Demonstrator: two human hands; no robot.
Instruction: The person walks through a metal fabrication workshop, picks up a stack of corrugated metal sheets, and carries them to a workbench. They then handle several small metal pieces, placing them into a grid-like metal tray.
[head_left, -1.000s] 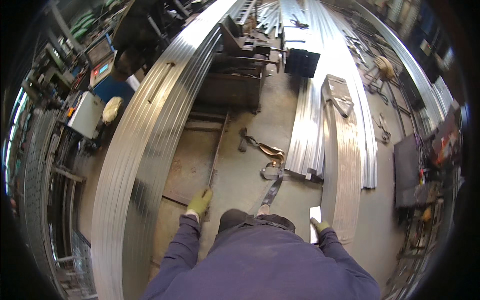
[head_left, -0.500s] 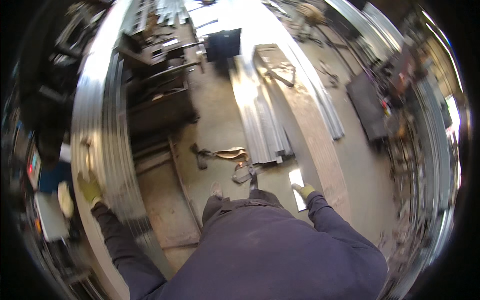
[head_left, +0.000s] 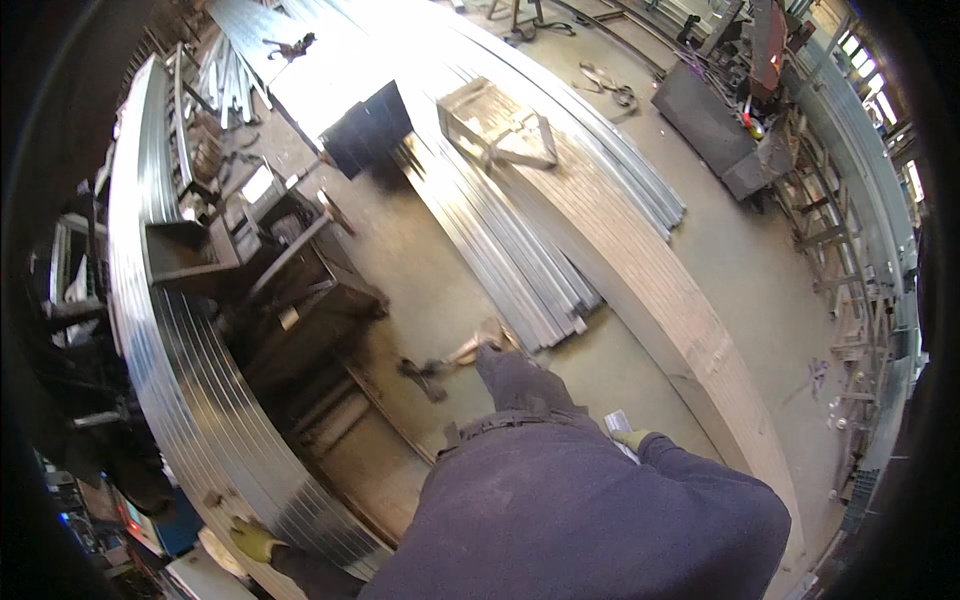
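Note:
My left hand [head_left: 254,541], in a yellow-green work glove, is low over the long bundle of shiny metal profiles [head_left: 190,400] on my left. Its fingers look curled. A small brownish object [head_left: 214,498] shows just beyond them, perhaps the end of a tool; its kind is unclear. In a glove of the same colour, my right hand [head_left: 631,438] is closed on a flat, pale rectangular piece [head_left: 617,424] beside my right hip. My sleeve and body hide part of that hand and piece.
Ahead lies a stack of metal profiles [head_left: 510,265], beside a long brownish stack [head_left: 660,300] bearing a metal frame [head_left: 520,150]. A dark metal workstand [head_left: 300,300] stands left of the floor strip. A strap [head_left: 425,378] lies near my feet. A grey bin [head_left: 715,130] stands at right.
My view has turned, and the stacks ahead now slant down to the right. My left hand appears lower and nearer my body. The flat piece stays in my right hand, now partly hidden. One leg has stepped forward.

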